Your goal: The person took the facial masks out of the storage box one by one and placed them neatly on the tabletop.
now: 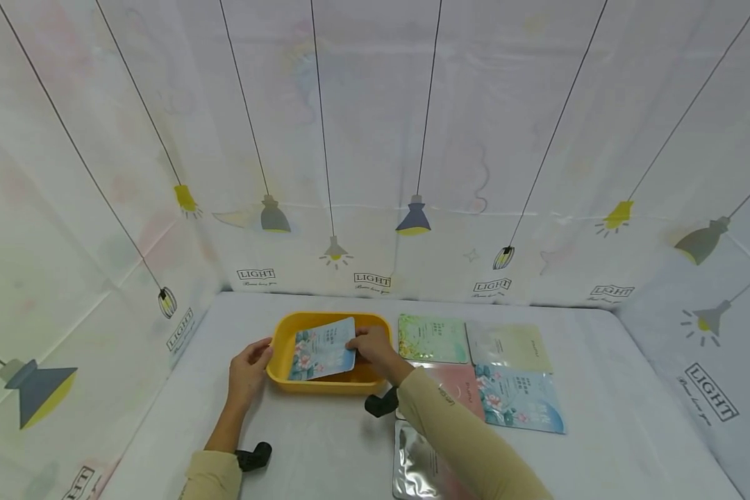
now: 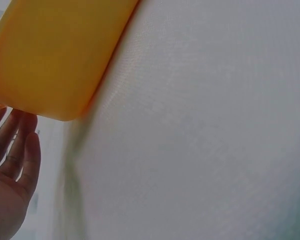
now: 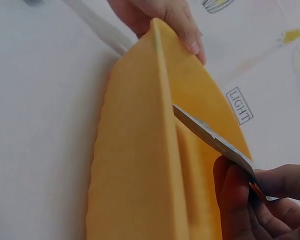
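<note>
A yellow plastic tub stands on the white table. At its left end my left hand holds the rim; in the left wrist view, the fingers lie against the outside of the end wall. My right hand pinches a blue floral face mask packet by its right edge, thumb on top. The packet lies tilted over the tub's opening, its left part within the rim. In the right wrist view, the packet appears edge-on between thumb and fingers, beside the tub's long wall.
Right of the tub lie several flat packets: a green one, a pale yellow one, another blue floral one, a pink one and a silver one. My right sleeve partly covers these. A lamp-printed cloth hangs behind.
</note>
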Available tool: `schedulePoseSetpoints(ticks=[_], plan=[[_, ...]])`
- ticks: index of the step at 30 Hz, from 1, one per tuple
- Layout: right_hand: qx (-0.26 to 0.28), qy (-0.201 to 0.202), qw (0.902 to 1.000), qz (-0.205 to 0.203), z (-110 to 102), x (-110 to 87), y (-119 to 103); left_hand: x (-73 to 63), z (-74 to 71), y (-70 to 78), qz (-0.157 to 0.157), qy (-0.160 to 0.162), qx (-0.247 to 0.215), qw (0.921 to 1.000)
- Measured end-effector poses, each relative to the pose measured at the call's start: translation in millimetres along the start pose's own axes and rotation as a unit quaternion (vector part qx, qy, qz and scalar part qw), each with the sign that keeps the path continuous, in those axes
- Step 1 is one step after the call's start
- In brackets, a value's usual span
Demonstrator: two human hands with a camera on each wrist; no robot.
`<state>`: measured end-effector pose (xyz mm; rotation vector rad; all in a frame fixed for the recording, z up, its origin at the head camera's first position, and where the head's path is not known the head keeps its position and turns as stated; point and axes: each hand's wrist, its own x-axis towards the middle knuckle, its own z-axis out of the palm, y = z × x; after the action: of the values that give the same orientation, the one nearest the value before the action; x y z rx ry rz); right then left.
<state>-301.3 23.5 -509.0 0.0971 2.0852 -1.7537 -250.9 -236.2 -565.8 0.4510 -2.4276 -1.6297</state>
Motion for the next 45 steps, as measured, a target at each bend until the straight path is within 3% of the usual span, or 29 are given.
schedulePoseSetpoints(ticks=[12, 20, 29, 45], plan=[[0.029, -0.015, 0.9993, -0.017, -24, -14.4, -4, -1.0, -1.4, -0.6, 0.010, -0.004, -0.016, 0.9998], [0.047, 0.002, 0.9987, -0.020, -43, -23.5, -7, 2.9, -0.7, -0.8, 0.015, -0.001, -0.014, 0.9998], [0.075, 0.016, 0.9959, -0.047, -68, -46.9, 4, 2.1, 0.8, -0.7, 0.013, -0.001, -0.009, 0.9999], [0.086, -0.034, 0.9949, -0.041, -122, -95.0, 24, -3.6, 0.3, -0.8, 0.012, -0.002, -0.022, 0.9997]])
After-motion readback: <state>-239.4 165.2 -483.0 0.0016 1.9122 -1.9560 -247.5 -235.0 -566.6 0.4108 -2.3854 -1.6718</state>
